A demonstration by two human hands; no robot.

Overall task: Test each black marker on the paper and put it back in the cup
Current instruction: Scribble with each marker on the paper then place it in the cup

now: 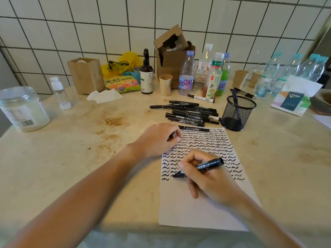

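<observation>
1. From my feed, the right hand (211, 178) has its grip closed around a black marker (208, 165). The tip touches the paper (206, 208) just left of the grip. The fingers cover the middle of the barrel, so its label is only partly readable.
2. The left hand (159, 138) rests on the paper's top-left corner, above and left of that grip. It pinches something small and dark (174, 135); I take it for the cap, but too little shows to be sure.
3. Rows of black squiggles fill the upper part of the paper around the grip; the lower part is blank.
4. Beyond the left hand lies a pile of black markers (191, 113), with one more marker (194, 128) at the paper's top edge. They overlap, so I cannot count them.
5. Up and right of the grip stands the black mesh cup (236, 115), with one marker (235, 99) upright in it; the mesh blurs its lower end.
6. The desk (80, 158) is pale stone with brown stains. Its near edge runs just below the paper.
7. Farther back stand bottles (204, 72), paper cups (165, 85), a torn cardboard box (170, 51) and a plastic jar (21, 108), cut off at the left edge, before a white tiled wall (89, 24).
</observation>
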